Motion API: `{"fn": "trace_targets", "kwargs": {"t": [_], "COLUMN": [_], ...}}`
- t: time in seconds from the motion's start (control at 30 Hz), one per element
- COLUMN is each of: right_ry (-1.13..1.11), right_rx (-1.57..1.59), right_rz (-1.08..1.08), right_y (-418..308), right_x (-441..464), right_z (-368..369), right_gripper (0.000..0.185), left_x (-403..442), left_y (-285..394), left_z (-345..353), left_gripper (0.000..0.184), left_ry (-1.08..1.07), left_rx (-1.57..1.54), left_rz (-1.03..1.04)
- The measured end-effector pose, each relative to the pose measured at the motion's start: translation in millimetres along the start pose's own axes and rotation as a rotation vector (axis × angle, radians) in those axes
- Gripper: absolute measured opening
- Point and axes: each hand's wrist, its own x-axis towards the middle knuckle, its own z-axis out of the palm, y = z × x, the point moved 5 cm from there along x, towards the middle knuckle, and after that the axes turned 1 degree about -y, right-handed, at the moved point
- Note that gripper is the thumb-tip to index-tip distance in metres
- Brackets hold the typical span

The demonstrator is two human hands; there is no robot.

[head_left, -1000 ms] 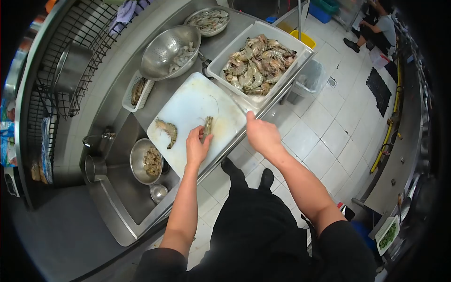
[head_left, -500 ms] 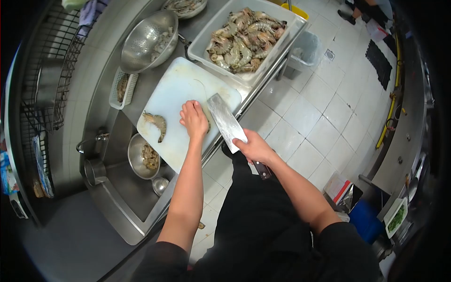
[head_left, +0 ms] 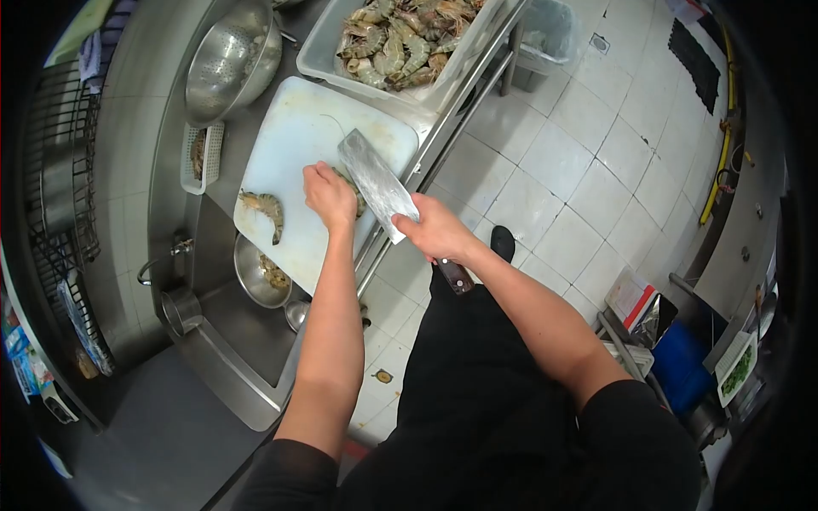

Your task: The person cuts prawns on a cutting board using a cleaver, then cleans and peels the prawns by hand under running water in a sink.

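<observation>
On the white cutting board, my left hand is closed with its fingers curled down against a shrimp. Most of that shrimp is hidden by the hand and the blade. My right hand grips a cleaver around its dark handle and the heel of the blade. The broad blade lies at a slant over the board, close beside the held shrimp. A second whole shrimp rests on the board, left of my left hand.
Beyond the board stands a plastic tub heaped with shrimp. At left are a steel colander and a small white basket with a shrimp inside. A metal bowl with shrimp pieces sits by the sink.
The view has shifted, moving the board up and left in the picture. My left fingers have curled in more, and the cleaver blade is closer to them.
</observation>
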Motion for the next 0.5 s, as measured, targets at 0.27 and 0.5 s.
{"fn": "trace_targets", "kwargs": {"t": [0.27,0.5], "right_ry": [0.022,0.144], "right_rx": [-0.127,-0.29], "right_rz": [0.018,-0.121], "right_y": [-1,32], "right_x": [2,-33], "right_z": [1,13], "right_gripper": [0.032,0.035], "left_x": [-7,-8], "left_y": [12,14], "left_z": [-1,0], "left_gripper": [0.029,0.029], "left_ry": [0.054,0.028], "left_rx": [0.336,0.345], "left_rz": [0.026,0.019]}}
